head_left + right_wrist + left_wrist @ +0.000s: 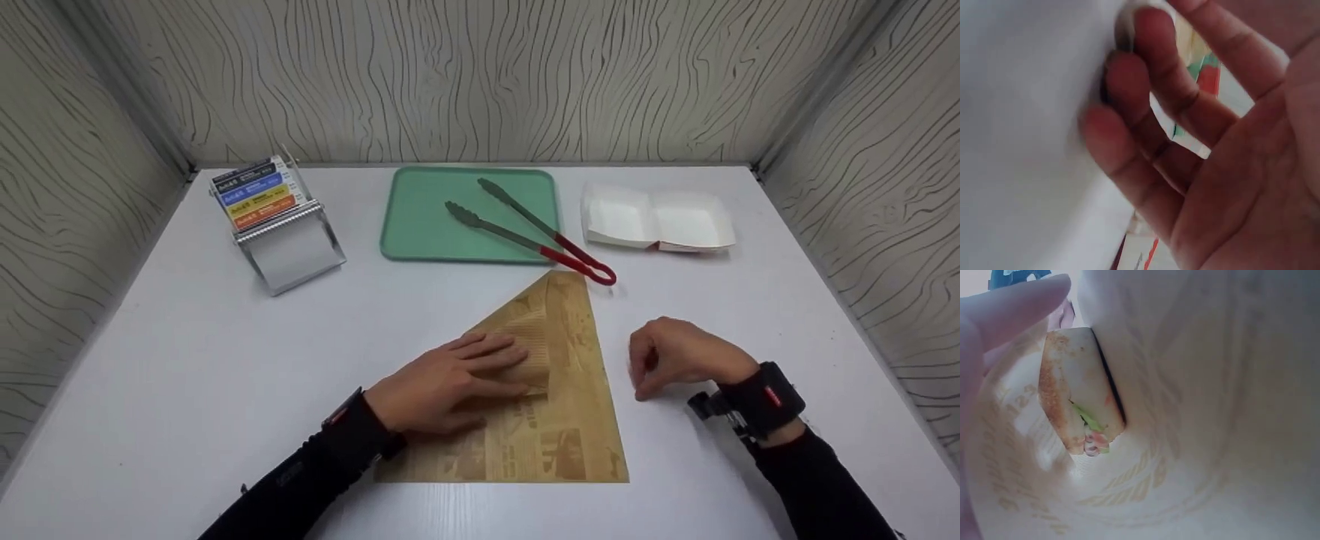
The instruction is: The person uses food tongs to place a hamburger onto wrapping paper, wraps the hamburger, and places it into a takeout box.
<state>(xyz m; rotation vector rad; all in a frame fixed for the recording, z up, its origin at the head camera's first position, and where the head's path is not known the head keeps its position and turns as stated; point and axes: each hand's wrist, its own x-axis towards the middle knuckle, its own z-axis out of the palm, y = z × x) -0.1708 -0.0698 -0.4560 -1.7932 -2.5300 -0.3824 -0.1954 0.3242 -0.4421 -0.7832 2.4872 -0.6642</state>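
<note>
A brown printed sheet of wrapping paper [577, 420] lies on the table with one side folded over. My left hand [457, 382] rests on the fold, fingers spread and nearly straight. Inside the paper, the left wrist view shows a sandwich [1075, 388] of toasted bread with some green and pink filling; from the head view the paper hides it. To the right of the sheet, apart from it, hovers or rests my right hand [686, 356], its fingers loosely bent. In the right wrist view, its fingertips [1109, 135] are by the white surface, and nothing shows in its grasp.
Red-handled tongs [517, 238] lie across a green tray [420, 217] at the back, their handle end past its front edge. An opened white paper box [652, 217] is at the back right. A metal dispenser [289, 251] with coloured label rolls stands at the back left.
</note>
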